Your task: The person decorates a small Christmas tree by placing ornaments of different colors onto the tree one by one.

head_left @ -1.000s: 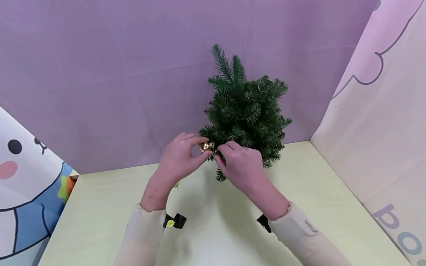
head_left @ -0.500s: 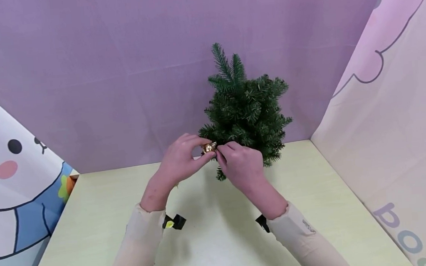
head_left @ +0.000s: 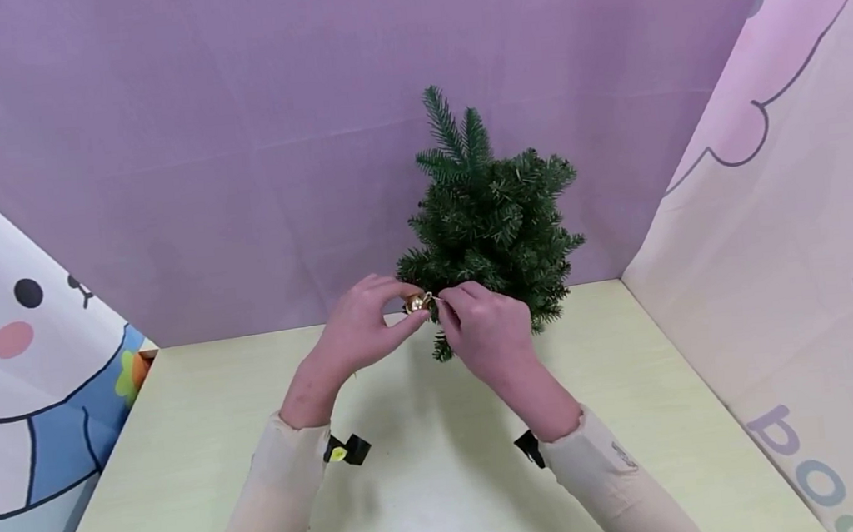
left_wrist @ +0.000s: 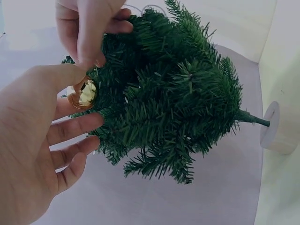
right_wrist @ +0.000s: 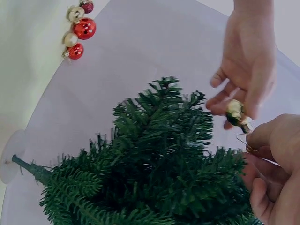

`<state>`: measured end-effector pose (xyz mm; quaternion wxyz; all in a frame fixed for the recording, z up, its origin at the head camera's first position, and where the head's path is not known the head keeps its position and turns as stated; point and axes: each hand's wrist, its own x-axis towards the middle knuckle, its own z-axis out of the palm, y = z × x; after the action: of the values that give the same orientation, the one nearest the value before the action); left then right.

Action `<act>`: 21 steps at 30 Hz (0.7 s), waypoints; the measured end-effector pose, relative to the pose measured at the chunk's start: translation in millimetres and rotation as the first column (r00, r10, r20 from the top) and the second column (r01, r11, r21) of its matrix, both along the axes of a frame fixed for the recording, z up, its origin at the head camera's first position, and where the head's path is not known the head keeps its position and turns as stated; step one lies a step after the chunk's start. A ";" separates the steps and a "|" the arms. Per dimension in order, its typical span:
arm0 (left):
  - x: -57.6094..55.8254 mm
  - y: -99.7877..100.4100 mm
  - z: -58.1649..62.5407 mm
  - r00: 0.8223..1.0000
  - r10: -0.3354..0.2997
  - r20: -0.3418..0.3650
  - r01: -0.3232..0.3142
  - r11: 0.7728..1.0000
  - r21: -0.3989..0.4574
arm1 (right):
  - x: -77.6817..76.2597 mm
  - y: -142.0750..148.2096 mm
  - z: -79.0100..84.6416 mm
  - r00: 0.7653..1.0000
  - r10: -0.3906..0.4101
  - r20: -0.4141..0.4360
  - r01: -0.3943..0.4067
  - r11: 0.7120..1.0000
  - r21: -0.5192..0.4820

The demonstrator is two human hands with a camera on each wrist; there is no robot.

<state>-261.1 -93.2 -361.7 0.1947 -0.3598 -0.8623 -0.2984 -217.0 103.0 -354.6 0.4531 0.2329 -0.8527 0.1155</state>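
A small shiny gold bauble [head_left: 415, 304] is pinched between the thumb and forefinger of my left hand [head_left: 356, 326]; its other fingers spread loosely in the left wrist view. Close beside it, my right hand [head_left: 488, 332] pinches the bauble's thin gold hanging string [right_wrist: 248, 148] between thumb and forefinger, the string running to the bauble's cap. Both hands are in front of the lower left side of a small green artificial Christmas tree [head_left: 494, 227], near its branch tips. Part of the string is hidden in the right fingers.
Several red, gold and cream baubles [right_wrist: 84, 29] lie on the table in the right wrist view. The tree's round pale base [left_wrist: 277, 123] stands at the end of its trunk. A purple backdrop [head_left: 240, 189] rises behind the pale table [head_left: 211, 400], with printed cloth panels on both sides.
The left hand has shifted slightly down, and the bauble has turned and lowered a little. A short stretch of string now shows between the bauble and the right fingers.
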 end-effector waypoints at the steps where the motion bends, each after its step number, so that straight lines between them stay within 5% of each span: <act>1: 0.4 -0.5 -1.4 1.000 0.001 -0.002 -0.001 1.000 -0.004 | 1.3 0.2 1.3 1.000 0.007 0.019 -0.007 1.000 -0.010; 9: 4.1 -2.5 -12.9 1.000 0.002 -0.011 -0.003 1.000 -0.031 | 8.6 -0.9 12.9 0.969 0.092 0.228 -0.086 0.996 -0.034; 14: 6.3 -2.6 -17.0 1.000 0.013 -0.013 -0.013 1.000 -0.026 | 9.5 -2.7 18.9 0.954 0.100 0.282 -0.094 0.995 -0.035; 21: 14.5 0.4 -12.3 0.994 -0.109 -0.010 0.109 0.982 0.154 | 10.0 -4.7 32.2 0.938 0.135 0.319 -0.139 0.990 -0.009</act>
<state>-246.6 -92.8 -373.9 0.2060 -0.3904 -0.8156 -0.3742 -207.0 98.3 -322.3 0.2984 0.2729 -0.8973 0.1770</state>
